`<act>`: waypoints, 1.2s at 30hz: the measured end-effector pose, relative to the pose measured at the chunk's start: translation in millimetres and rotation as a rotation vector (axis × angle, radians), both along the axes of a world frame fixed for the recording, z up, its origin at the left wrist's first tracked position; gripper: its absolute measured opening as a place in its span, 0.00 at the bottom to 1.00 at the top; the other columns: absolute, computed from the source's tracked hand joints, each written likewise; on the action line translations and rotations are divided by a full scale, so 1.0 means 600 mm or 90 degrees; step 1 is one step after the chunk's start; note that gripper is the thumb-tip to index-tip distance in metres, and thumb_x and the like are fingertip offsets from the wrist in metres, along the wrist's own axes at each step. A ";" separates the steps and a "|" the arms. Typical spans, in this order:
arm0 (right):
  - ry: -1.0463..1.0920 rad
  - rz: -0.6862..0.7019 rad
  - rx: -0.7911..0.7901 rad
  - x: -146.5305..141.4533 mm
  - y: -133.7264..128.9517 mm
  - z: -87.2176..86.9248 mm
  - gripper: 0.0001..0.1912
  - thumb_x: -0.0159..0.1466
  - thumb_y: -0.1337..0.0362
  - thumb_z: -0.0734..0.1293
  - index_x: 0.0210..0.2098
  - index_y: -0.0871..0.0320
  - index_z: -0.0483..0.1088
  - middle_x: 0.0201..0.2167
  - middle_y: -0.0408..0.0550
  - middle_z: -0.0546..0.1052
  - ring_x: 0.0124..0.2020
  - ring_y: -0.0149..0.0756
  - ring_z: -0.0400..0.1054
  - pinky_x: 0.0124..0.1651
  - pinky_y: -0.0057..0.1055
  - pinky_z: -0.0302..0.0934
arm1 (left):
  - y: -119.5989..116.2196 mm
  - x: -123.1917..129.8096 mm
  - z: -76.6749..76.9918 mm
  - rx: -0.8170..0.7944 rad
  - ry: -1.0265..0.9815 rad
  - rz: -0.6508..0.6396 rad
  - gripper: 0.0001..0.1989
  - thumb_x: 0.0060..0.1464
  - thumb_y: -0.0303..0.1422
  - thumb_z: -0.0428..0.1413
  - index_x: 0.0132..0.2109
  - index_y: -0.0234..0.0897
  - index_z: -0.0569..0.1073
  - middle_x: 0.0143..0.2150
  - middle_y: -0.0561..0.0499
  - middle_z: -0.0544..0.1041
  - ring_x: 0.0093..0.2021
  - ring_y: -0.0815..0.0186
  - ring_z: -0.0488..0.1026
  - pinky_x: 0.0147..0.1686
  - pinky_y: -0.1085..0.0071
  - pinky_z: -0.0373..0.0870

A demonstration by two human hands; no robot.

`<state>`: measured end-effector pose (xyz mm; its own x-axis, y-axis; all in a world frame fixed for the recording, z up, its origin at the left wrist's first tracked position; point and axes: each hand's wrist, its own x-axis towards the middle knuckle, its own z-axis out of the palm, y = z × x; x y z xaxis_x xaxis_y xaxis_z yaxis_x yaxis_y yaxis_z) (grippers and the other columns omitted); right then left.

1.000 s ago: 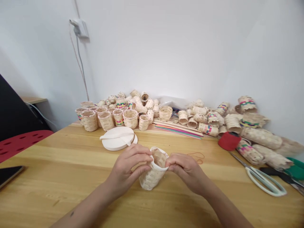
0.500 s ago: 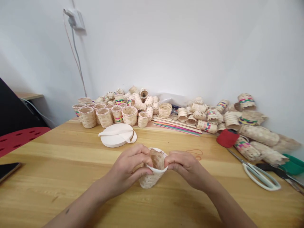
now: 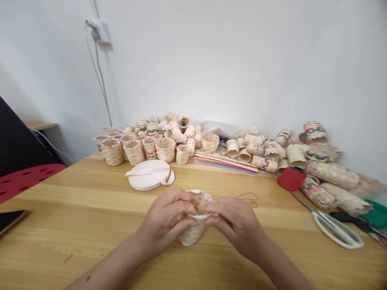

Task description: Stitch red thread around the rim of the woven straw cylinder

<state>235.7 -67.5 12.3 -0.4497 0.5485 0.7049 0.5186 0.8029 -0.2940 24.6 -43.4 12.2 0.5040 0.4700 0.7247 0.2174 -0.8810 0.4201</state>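
Note:
A small woven basket (image 3: 191,235) stands slightly tilted between my hands, its mouth facing up. White tape (image 3: 199,217) is folded over its near rim, and reddish stitches show along the far right part of the rim. My left hand (image 3: 166,217) pinches the rim on the left, thumb outside and fingers at the inner side. My right hand (image 3: 234,221) pinches the taped rim at the near right, close to the left fingertips. Behind my right hand lies a loose orange-red thread (image 3: 249,196) on the table.
A roll of white tape (image 3: 148,177) lies beyond my left hand. Several woven baskets (image 3: 134,152) line the wall side, with coloured strips (image 3: 226,166) before them. Scissors (image 3: 337,229) and a red object (image 3: 291,179) lie right; a phone (image 3: 12,219) is left.
My right hand has moved left along the near rim, closer to my left hand. The tape edge there now lies flatter. The view has shifted slightly.

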 end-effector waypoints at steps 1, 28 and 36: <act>-0.015 0.004 0.003 -0.001 0.000 -0.001 0.11 0.69 0.61 0.60 0.36 0.58 0.71 0.26 0.43 0.74 0.27 0.31 0.67 0.31 0.26 0.57 | -0.002 0.001 0.000 0.003 -0.001 -0.002 0.01 0.55 0.27 0.58 0.36 0.34 0.73 0.35 0.49 0.70 0.36 0.67 0.69 0.36 0.74 0.67; -0.150 0.035 -0.039 0.010 -0.003 0.001 0.18 0.72 0.62 0.51 0.32 0.57 0.68 0.24 0.43 0.71 0.26 0.32 0.63 0.29 0.29 0.52 | -0.001 -0.012 0.022 -0.085 0.015 -0.082 0.10 0.62 0.32 0.50 0.33 0.35 0.71 0.38 0.48 0.71 0.44 0.63 0.66 0.47 0.64 0.63; -0.129 0.025 -0.020 0.008 -0.001 -0.001 0.18 0.72 0.60 0.52 0.34 0.57 0.68 0.25 0.44 0.73 0.26 0.32 0.65 0.30 0.29 0.54 | -0.002 -0.004 0.015 -0.007 -0.025 0.001 0.05 0.60 0.31 0.52 0.39 0.36 0.72 0.40 0.46 0.73 0.44 0.62 0.68 0.45 0.63 0.64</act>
